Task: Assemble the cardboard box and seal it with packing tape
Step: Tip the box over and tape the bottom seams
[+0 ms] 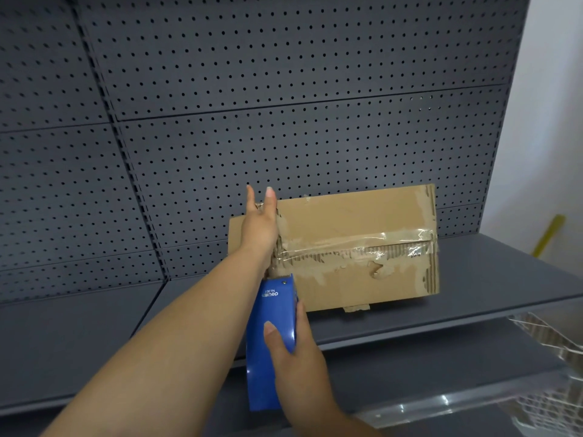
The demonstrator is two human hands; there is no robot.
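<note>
Sealing looks nearly done: cardboard box (pixel 347 216) sits closed on shelf (pixel 489 279) w/ tape (pixel 362 244) along its seam, left hand (pixel 259 225) pressed flat vs. its end, right hand (pixel 293 351) gripping blue tape dispenser (pixel 268 310), cut prob. pending.

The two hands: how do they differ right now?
The left hand lies flat with straight fingers against the left end of the cardboard box; the right hand curls round the blue tape dispenser. The left hand reaches farther, over the shelf; the right hand is nearer the camera. Both are bare.
</note>
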